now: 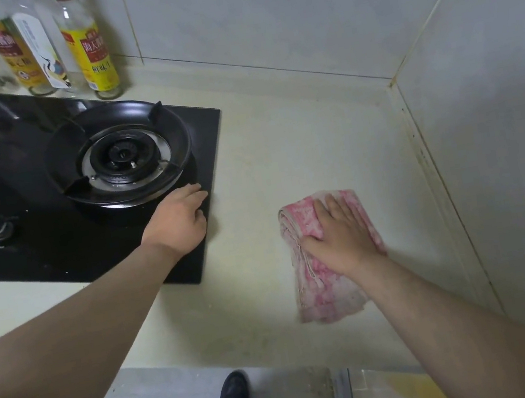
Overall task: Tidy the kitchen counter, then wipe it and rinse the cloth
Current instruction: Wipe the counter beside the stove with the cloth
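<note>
Fingers (pixel 334 209) of right hand (pixel 340 238) lying straight, slightly spread, pressing pink cloth (pixel 325 289) flat on cream counter (pixel 280 147), right of black hob (pixel 37 250). Left hand (pixel 176 223) resting on hob's right edge, fingers relaxed, holding nothing. Grey tiled walls (pixel 257 8) meeting at corner. Bottles (pixel 89 47) standing behind hob; contents unclear. Counter running past cloth to both walls.

The cloth (pixel 319 279) is pink-and-white mottled. The counter (pixel 280 147) is pale cream; the hob (pixel 37 250) is glossy black. The bottles (pixel 90 50) carry yellow and dark red labels; the wall tiles (pixel 257 8) are light grey.
</note>
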{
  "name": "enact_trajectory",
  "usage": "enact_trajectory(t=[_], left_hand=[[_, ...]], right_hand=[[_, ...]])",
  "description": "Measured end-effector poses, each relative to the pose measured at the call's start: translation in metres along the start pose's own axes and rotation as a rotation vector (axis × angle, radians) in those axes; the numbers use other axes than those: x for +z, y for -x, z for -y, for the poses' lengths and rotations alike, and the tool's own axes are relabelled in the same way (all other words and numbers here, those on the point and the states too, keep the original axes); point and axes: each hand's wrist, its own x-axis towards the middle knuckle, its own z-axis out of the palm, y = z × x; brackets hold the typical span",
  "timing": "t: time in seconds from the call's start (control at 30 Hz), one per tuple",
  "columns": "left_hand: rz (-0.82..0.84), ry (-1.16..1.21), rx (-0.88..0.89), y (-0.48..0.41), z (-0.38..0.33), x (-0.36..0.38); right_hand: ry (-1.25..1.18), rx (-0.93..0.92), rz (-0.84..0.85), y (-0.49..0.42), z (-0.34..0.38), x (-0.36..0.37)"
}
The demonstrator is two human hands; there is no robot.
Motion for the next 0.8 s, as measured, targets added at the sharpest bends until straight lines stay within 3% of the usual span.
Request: enact_trajectory(t=[0.13, 0.2, 0.33, 0.43, 0.57, 0.67, 0.73, 0.8], left_hand=[[0.031, -0.017, 0.046, 0.002, 0.003, -0.005], [0.038, -0.04, 0.056, 0.004, 0.008, -0.006], [0.014, -0.038, 0.042, 0.006, 0.013, 0.001], [-0.002, -0.037, 0.042, 0.005, 0.013, 0.002], [-0.007, -0.042, 0.042, 0.005, 0.013, 0.003], [-0.007, -0.043, 0.038, 0.004, 0.013, 0.002], [-0.004, -0.047, 0.034, 0.004, 0.013, 0.002], [-0.001, -0.054, 0.031, 0.004, 0.013, 0.002]], right_hand=[[0.093, -0.2, 0.052, 0.016, -0.004, 0.002], [0.087, -0.235, -0.002, 0.024, -0.006, 0.002], [-0.12, 0.152, -0.109, 0.029, 0.019, 0.014], [-0.115, 0.259, -0.107, 0.018, 0.041, 0.029], [-0.028, 0.09, -0.097, -0.005, 0.038, 0.021], [-0.032, -0.096, 0.042, -0.028, 0.025, 0.003], [-0.112, -0.093, 0.069, -0.041, 0.027, -0.003], [-0.184, -0.031, -0.04, -0.05, 0.038, 0.001]])
